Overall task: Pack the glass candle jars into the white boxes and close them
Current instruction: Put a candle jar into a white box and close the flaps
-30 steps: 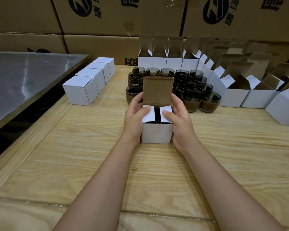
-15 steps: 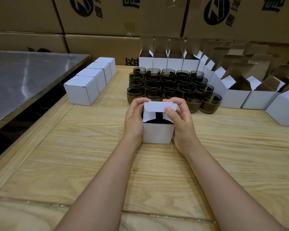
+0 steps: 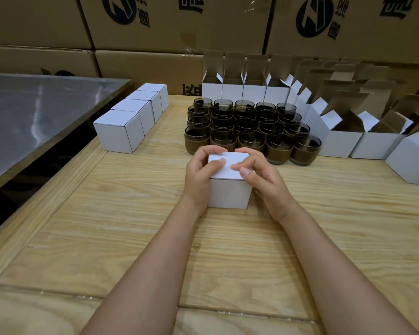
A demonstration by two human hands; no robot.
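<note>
White box (image 3: 229, 193) stands mid-bench (image 3: 121, 238), lid flat down. Left hand (image 3: 200, 176) and right hand (image 3: 264, 178) grip its sides, fingers curled, thumbs pressing the lid. Glass candle jars (image 3: 248, 134) clustered just behind. Brown cartons (image 3: 160, 22) at back: dark round logo, cropped Chinese characters, unreadable.

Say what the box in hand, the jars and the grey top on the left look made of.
Box: thin paperboard, matt white outside; the open boxes behind show brown insides. Jars: smoky clear glass, see-through upper walls; brown lower band may be fill or a sleeve. Grey top: likely brushed steel, streaky reflections.
</note>
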